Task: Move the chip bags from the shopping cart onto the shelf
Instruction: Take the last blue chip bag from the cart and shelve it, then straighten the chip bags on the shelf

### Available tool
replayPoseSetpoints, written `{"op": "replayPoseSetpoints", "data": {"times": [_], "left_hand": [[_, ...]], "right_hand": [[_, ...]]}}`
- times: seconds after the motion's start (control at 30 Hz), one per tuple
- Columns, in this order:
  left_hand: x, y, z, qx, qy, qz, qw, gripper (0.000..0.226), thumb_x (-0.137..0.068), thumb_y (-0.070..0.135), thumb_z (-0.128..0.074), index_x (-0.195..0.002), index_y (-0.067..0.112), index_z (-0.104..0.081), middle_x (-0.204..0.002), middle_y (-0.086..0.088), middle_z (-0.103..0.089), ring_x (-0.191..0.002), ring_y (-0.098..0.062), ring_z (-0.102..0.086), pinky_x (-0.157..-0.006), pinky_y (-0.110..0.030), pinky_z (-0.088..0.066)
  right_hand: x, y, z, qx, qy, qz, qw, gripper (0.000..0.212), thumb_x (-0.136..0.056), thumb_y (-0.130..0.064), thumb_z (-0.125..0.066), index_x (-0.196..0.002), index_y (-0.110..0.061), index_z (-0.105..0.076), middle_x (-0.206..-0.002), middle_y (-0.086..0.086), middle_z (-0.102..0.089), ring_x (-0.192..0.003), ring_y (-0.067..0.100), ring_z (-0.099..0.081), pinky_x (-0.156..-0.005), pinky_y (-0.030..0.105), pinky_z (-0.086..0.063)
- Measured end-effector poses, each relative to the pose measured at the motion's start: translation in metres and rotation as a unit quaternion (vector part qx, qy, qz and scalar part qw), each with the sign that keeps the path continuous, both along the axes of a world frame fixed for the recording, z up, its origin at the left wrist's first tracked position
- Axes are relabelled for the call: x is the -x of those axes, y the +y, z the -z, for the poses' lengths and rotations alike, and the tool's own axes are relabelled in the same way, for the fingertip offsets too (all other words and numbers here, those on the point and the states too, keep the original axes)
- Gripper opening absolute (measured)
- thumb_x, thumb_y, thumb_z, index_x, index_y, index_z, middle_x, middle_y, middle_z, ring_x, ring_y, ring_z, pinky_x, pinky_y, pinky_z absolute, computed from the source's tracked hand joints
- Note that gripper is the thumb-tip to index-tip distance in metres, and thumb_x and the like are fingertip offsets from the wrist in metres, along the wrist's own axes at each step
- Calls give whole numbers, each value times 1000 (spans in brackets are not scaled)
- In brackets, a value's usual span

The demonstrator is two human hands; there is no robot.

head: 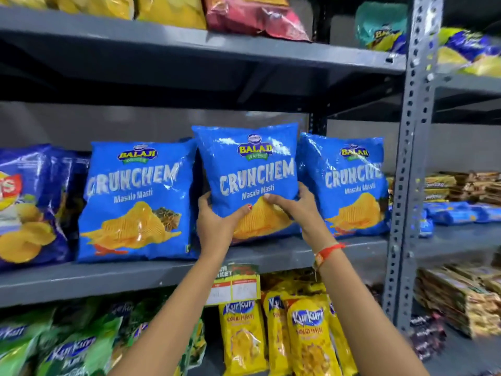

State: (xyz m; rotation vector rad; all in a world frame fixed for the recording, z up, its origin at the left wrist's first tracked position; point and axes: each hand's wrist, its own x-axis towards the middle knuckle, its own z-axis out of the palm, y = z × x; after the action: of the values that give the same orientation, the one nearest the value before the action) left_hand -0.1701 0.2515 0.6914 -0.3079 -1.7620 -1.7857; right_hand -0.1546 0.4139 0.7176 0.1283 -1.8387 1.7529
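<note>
Both hands hold a blue Crunchem chip bag point(248, 169) upright at the middle grey shelf point(162, 275). My left hand point(217, 226) grips its lower left corner, my right hand point(298, 210) its lower right side. The bag stands between two matching blue bags, one on the left point(135, 202) and one on the right point(349, 185), both upright on the shelf. Its bottom edge is at the shelf surface, partly hidden by my hands. The shopping cart is out of view.
Dark blue chip bags point(29, 204) stand at the shelf's far left. Yellow and red bags point(173, 9) lie on the shelf above. Yellow Kurkure packs point(303, 335) and green ones point(67, 346) fill the shelf below. A perforated metal upright point(412, 164) separates the neighbouring rack on the right.
</note>
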Motion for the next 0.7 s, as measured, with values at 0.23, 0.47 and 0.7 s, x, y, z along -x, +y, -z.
{"op": "replayPoseSetpoints", "data": {"times": [0.23, 0.47, 0.7], "left_hand": [[-2, 2, 11, 51, 7, -21, 998, 87, -60, 38, -82, -132, 20, -37, -130, -3, -56, -119, -21, -53, -97, -38, -46], [-55, -22, -1, 57, 162, -54, 984, 61, -81, 22, -64, -136, 17, -37, -139, 2, -46, -128, -4, -42, -109, -22, -36], [-80, -122, -27, 27, 237, -147, 960, 39, -82, 12, -53, -120, 20, -49, -121, 6, -55, -117, -7, -52, -103, -28, -41]], "right_hand": [[14, -1, 24, -27, -23, 90, 995, 88, -60, -45, -81, -132, -17, -39, -120, -6, -54, -119, 18, -53, -102, 40, -46], [-43, -55, 22, -202, 217, 252, 921, 63, -75, -37, -69, -129, -17, -44, -133, 3, -49, -122, 21, -42, -99, 17, -31], [-57, -154, 3, -154, 257, 79, 951, 48, -78, -26, -66, -122, -18, -49, -117, -7, -51, -115, 20, -51, -95, 46, -48]]}}
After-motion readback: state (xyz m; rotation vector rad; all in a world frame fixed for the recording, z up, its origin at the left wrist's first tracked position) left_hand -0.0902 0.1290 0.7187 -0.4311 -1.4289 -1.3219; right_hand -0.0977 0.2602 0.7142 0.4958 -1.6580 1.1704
